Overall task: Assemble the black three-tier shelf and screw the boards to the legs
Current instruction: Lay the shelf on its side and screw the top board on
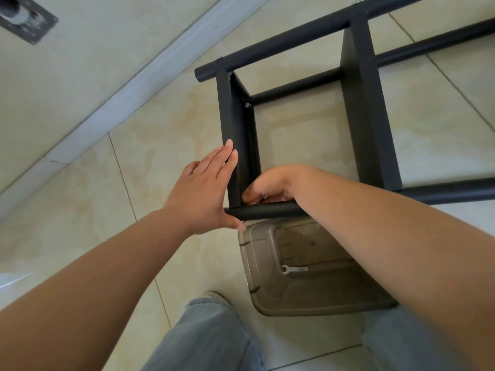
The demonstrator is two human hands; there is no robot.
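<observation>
Black metal, the whole shelf frame [359, 103]: round tube legs and flat boards, lying on its side on the beige tiled floor [150, 162], close to the pale skirting along the floor's left edge. The left hand [206, 188] lies flat with straight fingers against the outer face of the end board [235, 135], thumb tucked under the near tube leg [267, 211]. The right hand [267, 186] reaches inside the frame at the corner where that board meets the near leg, fingers curled in; can't tell if it's pinching a screw or anything, it's hidden. A silver screw head [246, 104] shows at the board's far inside corner. Just under the near leg sits a smoky clear plastic bin [257, 263] with a small flat silver wrench [294, 269] lying in it. Grey trouser knees at the bottom edge.
</observation>
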